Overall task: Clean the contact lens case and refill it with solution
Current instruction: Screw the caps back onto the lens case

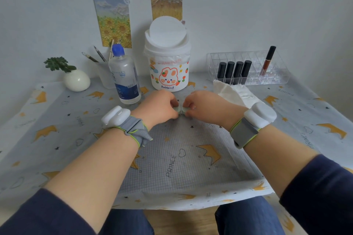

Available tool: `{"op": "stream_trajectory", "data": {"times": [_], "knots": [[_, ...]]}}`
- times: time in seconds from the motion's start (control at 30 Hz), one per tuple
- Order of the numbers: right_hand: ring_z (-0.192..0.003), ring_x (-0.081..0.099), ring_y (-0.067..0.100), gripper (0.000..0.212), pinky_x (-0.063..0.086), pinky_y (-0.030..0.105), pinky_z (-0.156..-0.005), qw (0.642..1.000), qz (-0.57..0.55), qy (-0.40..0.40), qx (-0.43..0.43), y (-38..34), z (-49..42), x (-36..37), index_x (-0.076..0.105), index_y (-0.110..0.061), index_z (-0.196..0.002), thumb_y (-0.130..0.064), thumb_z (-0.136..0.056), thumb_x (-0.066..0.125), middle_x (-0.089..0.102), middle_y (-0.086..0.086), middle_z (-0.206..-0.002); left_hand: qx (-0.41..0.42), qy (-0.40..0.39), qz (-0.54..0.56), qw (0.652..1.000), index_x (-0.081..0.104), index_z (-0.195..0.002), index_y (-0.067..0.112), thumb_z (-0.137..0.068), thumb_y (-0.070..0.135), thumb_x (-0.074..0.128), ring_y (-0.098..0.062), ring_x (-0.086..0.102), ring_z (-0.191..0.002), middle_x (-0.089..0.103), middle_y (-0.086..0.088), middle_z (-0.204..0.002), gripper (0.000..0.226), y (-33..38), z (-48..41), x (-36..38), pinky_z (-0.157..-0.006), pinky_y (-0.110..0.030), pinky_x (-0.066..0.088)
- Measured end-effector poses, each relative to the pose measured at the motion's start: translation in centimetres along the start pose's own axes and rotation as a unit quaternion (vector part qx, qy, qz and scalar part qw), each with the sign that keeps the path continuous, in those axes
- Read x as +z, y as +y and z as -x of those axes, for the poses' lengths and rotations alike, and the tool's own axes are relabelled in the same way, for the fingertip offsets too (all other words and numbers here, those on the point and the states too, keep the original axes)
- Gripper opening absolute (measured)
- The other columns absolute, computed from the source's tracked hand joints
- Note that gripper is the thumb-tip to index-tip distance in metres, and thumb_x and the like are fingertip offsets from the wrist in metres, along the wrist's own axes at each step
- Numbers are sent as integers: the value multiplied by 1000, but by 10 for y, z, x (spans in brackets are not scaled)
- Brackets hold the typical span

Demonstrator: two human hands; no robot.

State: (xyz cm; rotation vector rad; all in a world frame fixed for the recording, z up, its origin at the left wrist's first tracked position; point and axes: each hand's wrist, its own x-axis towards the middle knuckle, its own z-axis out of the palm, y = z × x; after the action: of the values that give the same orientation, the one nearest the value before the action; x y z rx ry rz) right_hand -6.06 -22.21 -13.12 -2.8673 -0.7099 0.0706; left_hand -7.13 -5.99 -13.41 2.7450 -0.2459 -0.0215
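Table (57,158): I see it covered by a pale cloth printed with yellow crowns; a gridded mat lies under the cloth at the near centre.
Bin (169,70): white desktop bin with a rabbit print, swing lid tilted, standing at the back centre, just behind the hands.
Organiser (267,74): clear compartment rack at back right; four black tubes stand in its front row, one brown gloss tube stands further back.
Solution bottle (125,76): clear, blue cap on, upright, left of the bin and near the left hand.
Tissue (233,92): white, crumpled, lying in front of the organiser, beside the right wrist.
Left hand (158,107): fingers curled and pinched onto the left end of the case.
Right hand (204,107): fingers likewise closed on the right end.
Lens case (180,109): pale green, mostly hidden between both sets of fingertips, low over the cloth at table centre; I cannot tell whether its caps are on.
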Motion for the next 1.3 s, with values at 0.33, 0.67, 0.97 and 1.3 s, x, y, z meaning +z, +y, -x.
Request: {"op": "stream_trajectory", "data": {"times": [0.33, 0.67, 0.97, 1.3], "knots": [[-109, 59, 20, 35, 41, 24, -82, 1000, 1, 2, 2, -1, 0, 0, 62, -20, -126, -30, -93, 56, 60, 2, -125, -13, 12, 13, 1000, 70, -108, 15, -75, 38, 76, -17, 62, -95, 68, -1, -104, 41, 0, 1, 2, -78, -28, 49], [-109, 59, 22, 36, 46, 28, -88, 1000, 7, -7, -2, -1, 0, -1, 61, -19, -128, -29, -94, 55, 61, 4, -123, -3, 0, 12, 1000, 65, -117, 19, -74, 27, 76, -14, 58, -90, 67, 1, -107, 45, 1, -2, 1, -73, -23, 44], [-109, 60, 21, 35, 45, 27, -86, 1000, 2, -4, -6, 0, 0, 0, 61, -19, -126, -28, -93, 55, 62, 3, -122, -19, 10, 8, 1000, 70, -105, 13, -73, 42, 77, -18, 62, -89, 69, -2, -99, 43, 0, -1, 3, -71, -27, 48], [-107, 60, 22, 35, 49, 31, -91, 1000, 10, -7, -5, 0, -1, 0, 61, -19, -127, -30, -94, 54, 62, 4, -121, -4, -4, 0, 1000, 66, -114, 19, -75, 31, 75, -14, 55, -88, 66, -1, -107, 42, 4, -1, 0, -70, -23, 41]]}}
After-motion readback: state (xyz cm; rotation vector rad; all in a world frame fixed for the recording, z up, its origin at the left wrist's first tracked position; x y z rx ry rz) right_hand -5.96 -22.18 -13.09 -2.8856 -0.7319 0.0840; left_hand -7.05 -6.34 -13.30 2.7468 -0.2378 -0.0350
